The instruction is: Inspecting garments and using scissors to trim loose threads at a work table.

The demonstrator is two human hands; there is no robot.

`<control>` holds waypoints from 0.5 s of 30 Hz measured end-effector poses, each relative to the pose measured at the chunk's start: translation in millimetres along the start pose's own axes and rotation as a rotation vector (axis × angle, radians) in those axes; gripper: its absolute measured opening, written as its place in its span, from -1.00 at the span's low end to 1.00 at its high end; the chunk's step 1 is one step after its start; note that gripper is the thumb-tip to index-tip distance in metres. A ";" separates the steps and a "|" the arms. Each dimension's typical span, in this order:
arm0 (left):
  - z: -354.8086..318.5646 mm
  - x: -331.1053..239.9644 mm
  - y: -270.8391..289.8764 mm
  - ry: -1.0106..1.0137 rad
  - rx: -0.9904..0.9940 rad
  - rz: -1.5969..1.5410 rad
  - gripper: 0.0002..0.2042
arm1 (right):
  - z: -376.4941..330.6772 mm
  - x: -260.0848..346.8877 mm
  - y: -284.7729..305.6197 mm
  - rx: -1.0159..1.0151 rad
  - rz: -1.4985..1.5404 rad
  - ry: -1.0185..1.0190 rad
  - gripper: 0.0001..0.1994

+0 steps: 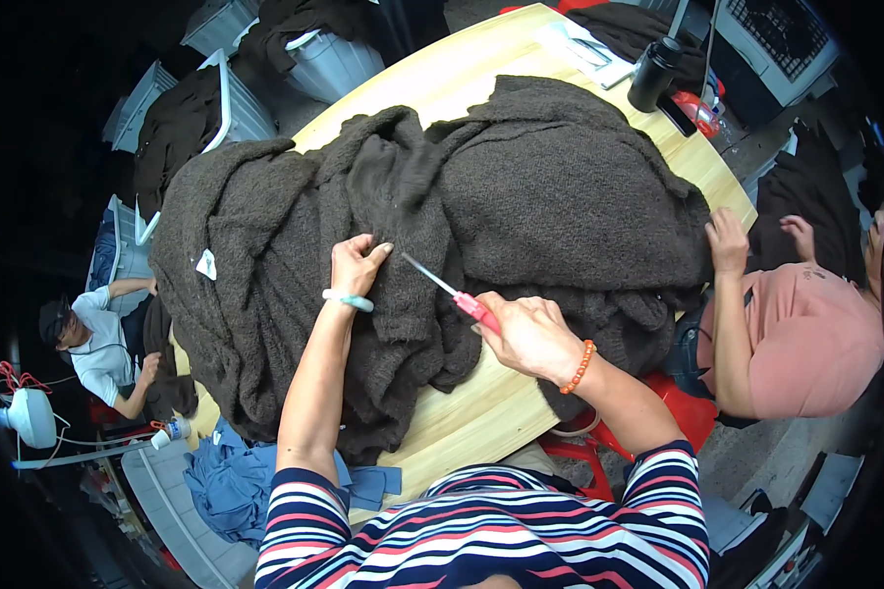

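Dark brown knitted garments [560,187] lie heaped over the middle of the table. At the centre of the heap, my left hand [354,267] pinches the knit between thumb and fingers. A bracelet circles that wrist. My right hand [532,336] is closed around the pink handle of a slim tool [473,306] with a thin metal shaft. Its tip points up and left, close to my left fingertips. Whether the tip ends in a hook or a point is too small to tell. A small white tag [206,264] shows on the knit at the left.
Across the pale wooden table [442,74] stand a black bottle [655,74] and a phone [676,115]. A co-worker in pink [815,339] touches the heap's right edge; another in white [98,344] sits left. Grey bins [339,67] and blue cloth [231,481] flank the table.
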State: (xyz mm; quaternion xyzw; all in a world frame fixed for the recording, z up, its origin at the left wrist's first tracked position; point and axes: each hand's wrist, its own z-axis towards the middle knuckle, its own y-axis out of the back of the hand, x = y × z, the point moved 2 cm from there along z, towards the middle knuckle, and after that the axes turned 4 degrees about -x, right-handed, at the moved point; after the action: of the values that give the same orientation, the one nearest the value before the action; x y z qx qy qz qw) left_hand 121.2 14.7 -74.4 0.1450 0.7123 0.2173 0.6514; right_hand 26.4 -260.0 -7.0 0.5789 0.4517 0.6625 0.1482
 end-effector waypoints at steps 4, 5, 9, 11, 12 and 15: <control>-7.4 12.0 0.3 -0.002 -0.025 -0.157 -0.94 | 4.0 -1.9 -5.6 0.056 0.018 0.049 -0.72; -5.4 17.6 1.3 0.018 0.020 -0.192 -0.96 | 5.6 -3.3 -5.4 0.048 -0.010 0.024 -0.72; 10.4 29.8 10.0 0.045 -0.006 -0.181 -0.82 | 6.7 1.3 -2.0 0.071 0.073 -0.004 -0.71; 17.7 3.2 -2.3 0.070 -0.069 -0.226 -0.67 | 6.6 -7.3 -4.9 0.036 0.066 -0.027 -0.70; 28.0 -6.5 -10.0 0.120 -0.056 -0.177 -0.59 | 5.6 -11.5 -4.2 0.001 0.065 -0.048 -0.70; 56.1 -9.4 -16.0 0.088 -0.128 0.092 -0.48 | 8.6 -5.8 -0.8 -0.073 0.064 -0.015 -0.71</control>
State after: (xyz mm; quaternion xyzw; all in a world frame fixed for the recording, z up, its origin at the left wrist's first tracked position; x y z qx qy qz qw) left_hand 179.0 3.1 -77.4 0.1260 0.7175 0.2983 0.6167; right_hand 35.5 -260.1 -11.9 0.5923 0.4073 0.6785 0.1514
